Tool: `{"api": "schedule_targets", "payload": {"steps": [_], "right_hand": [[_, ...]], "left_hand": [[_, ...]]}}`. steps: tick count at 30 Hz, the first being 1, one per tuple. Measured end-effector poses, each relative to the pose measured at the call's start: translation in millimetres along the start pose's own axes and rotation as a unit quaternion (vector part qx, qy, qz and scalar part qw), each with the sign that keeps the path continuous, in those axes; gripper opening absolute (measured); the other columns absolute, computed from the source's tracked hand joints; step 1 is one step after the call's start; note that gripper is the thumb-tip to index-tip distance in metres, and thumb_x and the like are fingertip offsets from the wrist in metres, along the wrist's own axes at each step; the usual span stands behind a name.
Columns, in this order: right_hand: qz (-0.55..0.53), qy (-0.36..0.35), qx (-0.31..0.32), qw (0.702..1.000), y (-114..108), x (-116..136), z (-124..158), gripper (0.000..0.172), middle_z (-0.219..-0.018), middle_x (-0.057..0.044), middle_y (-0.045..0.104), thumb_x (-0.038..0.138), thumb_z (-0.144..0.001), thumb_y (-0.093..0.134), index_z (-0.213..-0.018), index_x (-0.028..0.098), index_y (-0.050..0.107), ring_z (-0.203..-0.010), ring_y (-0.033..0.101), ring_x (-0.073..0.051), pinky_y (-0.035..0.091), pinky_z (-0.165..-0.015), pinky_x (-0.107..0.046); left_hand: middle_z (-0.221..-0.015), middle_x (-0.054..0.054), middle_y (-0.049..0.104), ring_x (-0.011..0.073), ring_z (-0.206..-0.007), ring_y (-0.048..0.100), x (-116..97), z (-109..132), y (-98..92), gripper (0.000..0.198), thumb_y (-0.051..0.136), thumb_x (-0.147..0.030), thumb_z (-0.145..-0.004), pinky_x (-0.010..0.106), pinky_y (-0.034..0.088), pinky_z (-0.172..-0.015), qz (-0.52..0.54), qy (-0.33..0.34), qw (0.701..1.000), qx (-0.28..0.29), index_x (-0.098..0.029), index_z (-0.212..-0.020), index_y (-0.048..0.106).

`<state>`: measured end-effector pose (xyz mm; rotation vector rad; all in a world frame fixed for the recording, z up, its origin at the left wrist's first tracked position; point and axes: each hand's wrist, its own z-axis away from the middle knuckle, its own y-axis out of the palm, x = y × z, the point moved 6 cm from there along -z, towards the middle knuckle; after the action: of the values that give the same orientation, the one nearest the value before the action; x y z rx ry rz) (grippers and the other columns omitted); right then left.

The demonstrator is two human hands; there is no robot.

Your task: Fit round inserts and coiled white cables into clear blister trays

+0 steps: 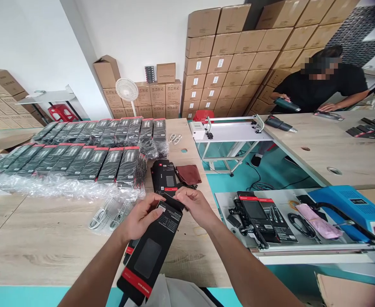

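A flat black box (162, 230) with a red band and a clear window slants across the near table edge. My left hand (142, 217) is closed round its upper end, the thumb on the printed face. At that same end, my right hand (194, 207) pinches the box's end flap between thumb and fingers. Just beyond my hands lie more flat black boxes (163, 175) and a brown-red pouch (188, 174). Left of my left hand rest coiled white cables (99, 219) in clear plastic bags. Another black box partly shows beneath the held one.
Rows of black boxes (101, 164) in plastic wrap fill the table's left. At right stands a blue machine (350, 209) with boxes and a black cable (301, 226) before it. Across, a co-worker (321, 85) holds a heat gun (286, 104). Cartons (232, 42) line the wall.
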<state>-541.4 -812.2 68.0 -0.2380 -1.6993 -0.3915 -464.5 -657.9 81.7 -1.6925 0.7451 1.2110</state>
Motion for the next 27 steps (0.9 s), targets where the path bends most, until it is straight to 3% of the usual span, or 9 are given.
{"api": "schedule_targets", "payload": {"steps": [3,5,10,14,20,24,27], "right_hand": [[-0.115,0.132,0.013,0.984,2,-22,4,0.031,-0.073,0.0,0.062,0.048,-0.071,0.077,-0.077,0.019,0.069,-0.067,0.054,-0.013,0.041,-0.064,-0.027],[-0.128,0.173,0.009,0.976,4,-30,7,0.033,-0.075,0.0,0.064,0.043,-0.065,0.082,-0.08,0.018,0.069,-0.069,0.055,-0.014,0.042,-0.065,-0.027],[-0.074,0.134,-0.005,0.988,3,-27,7,0.023,-0.074,0.0,0.065,0.036,-0.064,0.082,-0.072,0.018,0.071,-0.071,0.055,-0.014,0.042,-0.071,-0.029],[-0.06,0.097,0.02,0.993,6,-18,8,0.019,-0.073,0.0,0.065,0.036,-0.07,0.078,-0.07,0.018,0.072,-0.072,0.053,-0.014,0.04,-0.072,-0.03],[-0.071,0.099,0.012,0.992,6,-23,10,0.022,-0.072,0.0,0.064,0.039,-0.072,0.077,-0.069,0.019,0.072,-0.071,0.053,-0.015,0.041,-0.071,-0.03],[-0.018,0.076,-0.007,0.997,4,-24,15,0.028,-0.087,-0.004,0.068,0.047,-0.08,0.069,-0.083,0.021,0.077,-0.086,0.057,-0.019,0.044,-0.082,-0.034],[-0.026,0.106,0.018,0.994,5,-29,23,0.037,-0.105,-0.006,0.069,0.052,-0.086,0.061,-0.105,0.024,0.075,-0.096,0.059,-0.021,0.047,-0.084,-0.036]], "left_hand": [[-0.098,0.005,0.06,0.0185,-0.087,0.055,1,0,6.5,0.032,0.047,-0.04,-0.095,0.032,0.042,-0.078,0.005,0.005,0.999,0.031,-0.02,-0.12,0.051],[-0.093,0.004,0.06,0.0171,-0.081,0.054,2,0,9.1,0.037,0.046,-0.039,-0.096,0.031,0.042,-0.073,0.01,0.004,0.999,0.04,-0.021,-0.128,0.045],[-0.091,0.003,0.059,0.0156,-0.074,0.052,4,-2,11.8,0.054,0.046,-0.037,-0.096,0.029,0.04,-0.068,0.027,0.004,0.998,0.05,-0.022,-0.144,0.025],[-0.091,0.004,0.06,0.0173,-0.078,0.054,6,-5,11.2,0.05,0.048,-0.038,-0.095,0.03,0.041,-0.07,0.025,0.009,0.999,0.044,-0.022,-0.141,0.035],[-0.101,0.005,0.061,0.0184,-0.091,0.055,14,-8,14.2,0.035,0.053,-0.035,-0.093,0.031,0.043,-0.081,0.097,0.006,0.995,0.022,-0.023,-0.126,0.051],[-0.101,0.004,0.064,0.0183,-0.094,0.057,26,-10,14.1,0.029,0.057,-0.034,-0.091,0.03,0.043,-0.082,0.172,-0.02,0.985,-0.025,-0.023,-0.117,0.057],[-0.095,0.004,0.065,0.0166,-0.087,0.058,33,-11,15.8,0.026,0.059,-0.034,-0.09,0.027,0.043,-0.077,0.235,-0.046,0.97,-0.046,-0.022,-0.113,0.058]]}}
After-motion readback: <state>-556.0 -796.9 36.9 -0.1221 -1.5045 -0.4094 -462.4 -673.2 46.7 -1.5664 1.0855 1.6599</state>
